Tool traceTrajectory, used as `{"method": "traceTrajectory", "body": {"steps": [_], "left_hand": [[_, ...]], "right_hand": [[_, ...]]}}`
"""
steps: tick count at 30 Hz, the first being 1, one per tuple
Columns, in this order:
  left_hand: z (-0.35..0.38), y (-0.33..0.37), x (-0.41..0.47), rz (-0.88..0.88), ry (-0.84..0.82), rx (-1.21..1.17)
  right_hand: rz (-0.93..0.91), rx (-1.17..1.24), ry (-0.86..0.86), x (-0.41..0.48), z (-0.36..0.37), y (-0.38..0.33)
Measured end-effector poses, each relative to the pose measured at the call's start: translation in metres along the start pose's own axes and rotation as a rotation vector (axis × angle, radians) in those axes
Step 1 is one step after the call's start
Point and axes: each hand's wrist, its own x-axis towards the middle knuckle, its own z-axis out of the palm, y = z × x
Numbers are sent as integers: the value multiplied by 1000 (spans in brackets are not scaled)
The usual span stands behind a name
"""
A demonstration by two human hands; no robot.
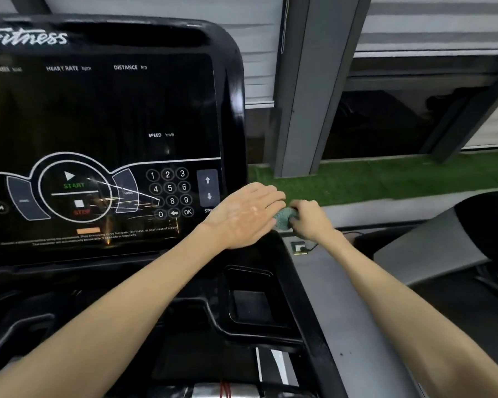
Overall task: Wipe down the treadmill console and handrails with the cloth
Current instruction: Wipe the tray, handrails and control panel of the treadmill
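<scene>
Both hands (273, 216) on cloth (284, 218) (console's (230, 81) right edge)

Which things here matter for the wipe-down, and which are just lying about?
For the job:
- teal cloth, bunched in the right hand, left hand touching it
- treadmill console
- grey handrail

Lying about:
- empty storage tray
- small square device with a cable
- artificial grass

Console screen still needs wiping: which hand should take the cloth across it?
Probably the left hand: it lies flat beside the console keypad, fingertips at the cloth. The right hand, gripping the cloth, sits farther out, past the console's edge.
</scene>
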Motion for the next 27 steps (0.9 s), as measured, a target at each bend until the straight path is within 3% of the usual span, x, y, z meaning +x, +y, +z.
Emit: {"method": "traceTrajectory", "body": {"steps": [2, 5, 7, 18, 27], "left_hand": [[3, 2, -1, 20, -22, 93], [6, 2, -1, 18, 8, 153], [9, 2, -1, 19, 12, 161], [5, 6, 0, -41, -12, 193], [7, 9, 4, -109, -59, 197]], "right_hand": [[-30, -19, -28, 7, 28, 1], [-90, -15, -291, -5, 70, 2], [-86, 67, -360, -21, 82, 5], [-183, 148, -126, -144, 101, 43], [-188, 95, -68, -215, 100, 52]]}}
